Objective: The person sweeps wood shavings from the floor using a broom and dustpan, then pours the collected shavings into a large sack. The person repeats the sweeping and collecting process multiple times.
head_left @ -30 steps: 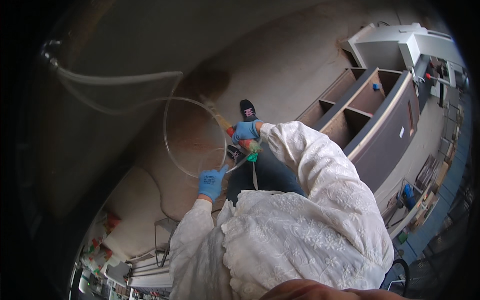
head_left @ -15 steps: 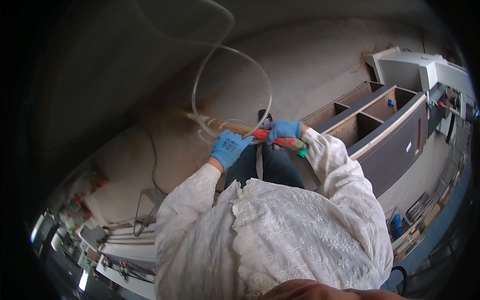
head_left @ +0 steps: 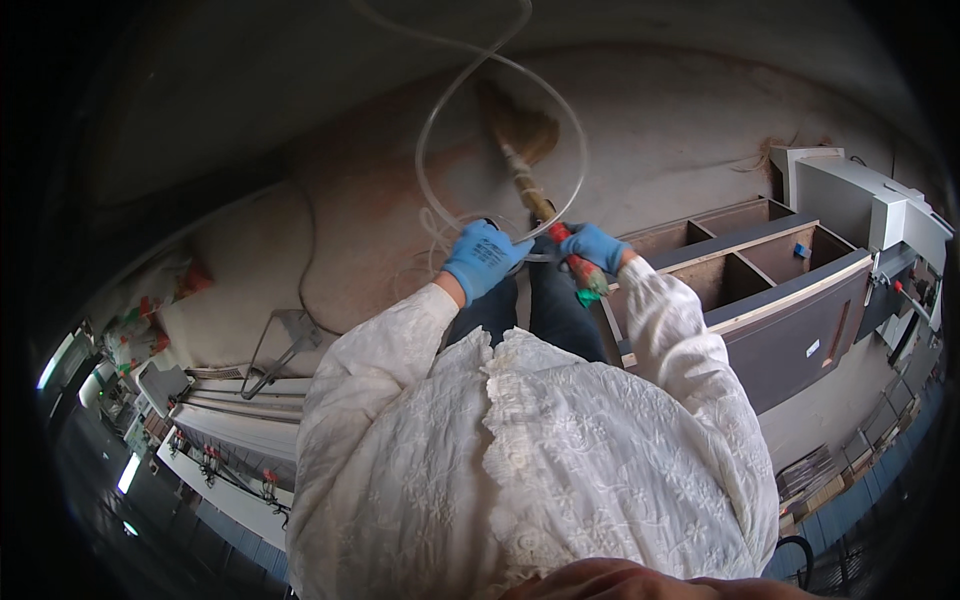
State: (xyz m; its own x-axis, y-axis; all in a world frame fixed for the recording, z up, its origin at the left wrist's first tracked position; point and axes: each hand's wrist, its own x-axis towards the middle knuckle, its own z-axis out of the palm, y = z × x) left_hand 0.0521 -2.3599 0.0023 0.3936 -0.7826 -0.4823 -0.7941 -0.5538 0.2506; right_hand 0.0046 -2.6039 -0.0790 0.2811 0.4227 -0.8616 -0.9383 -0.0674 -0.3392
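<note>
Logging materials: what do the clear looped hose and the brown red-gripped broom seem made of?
Clear looped hose: probably glossy plastic; see-through, smoothly curved.
Brown red-gripped broom: fanned head perhaps matte plant fibre, dull brown; bright red grip perhaps plastic or tape.

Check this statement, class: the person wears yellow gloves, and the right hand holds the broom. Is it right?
Not quite: the gloves are blue, not yellow, as the head view shows. The rest stands: the right hand holds the broom.
</note>
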